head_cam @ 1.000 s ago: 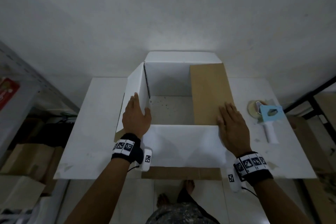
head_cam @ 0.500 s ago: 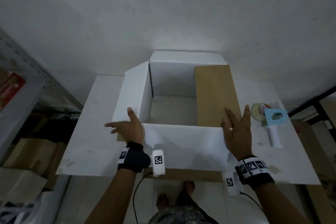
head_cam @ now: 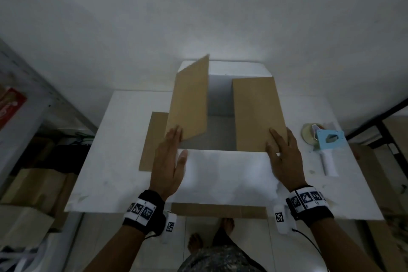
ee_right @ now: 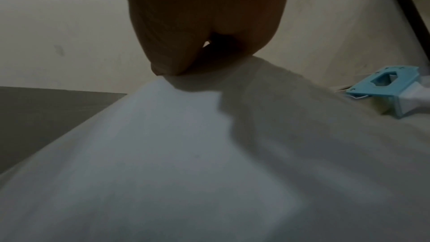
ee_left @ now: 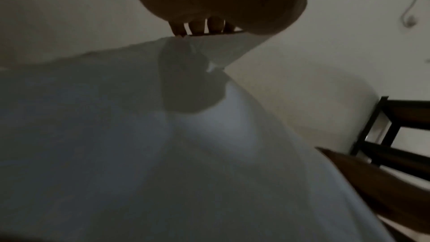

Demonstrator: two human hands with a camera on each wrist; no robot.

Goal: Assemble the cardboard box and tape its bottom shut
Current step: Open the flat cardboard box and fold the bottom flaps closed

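The cardboard box (head_cam: 225, 172), white outside and brown inside, stands open-side up in the middle of the white table (head_cam: 123, 139). Its right flap (head_cam: 258, 115) lies folded flat over the opening. My right hand (head_cam: 278, 146) rests flat on that flap's near corner, fingers straight. The left flap (head_cam: 187, 104) tilts upward and inward, brown face showing. My left hand (head_cam: 174, 146) touches its near lower corner with straight fingers (ee_left: 200, 27). The far flap (head_cam: 225, 68) and the near flap are white and spread outward. A blue tape dispenser (head_cam: 329, 143) lies right of the box.
A brown bottom flap (head_cam: 152, 139) lies flat on the table left of the box, and another (head_cam: 218, 210) pokes over the front edge. Metal shelving with cardboard cartons (head_cam: 33, 183) stands to the left. A dark frame (head_cam: 375, 121) stands to the right. The wall is close behind.
The left flap, leaning outward with its white side showing before, has swung up and inward. My left hand moved from outside it to its near corner. My right hand stayed on the right flap.
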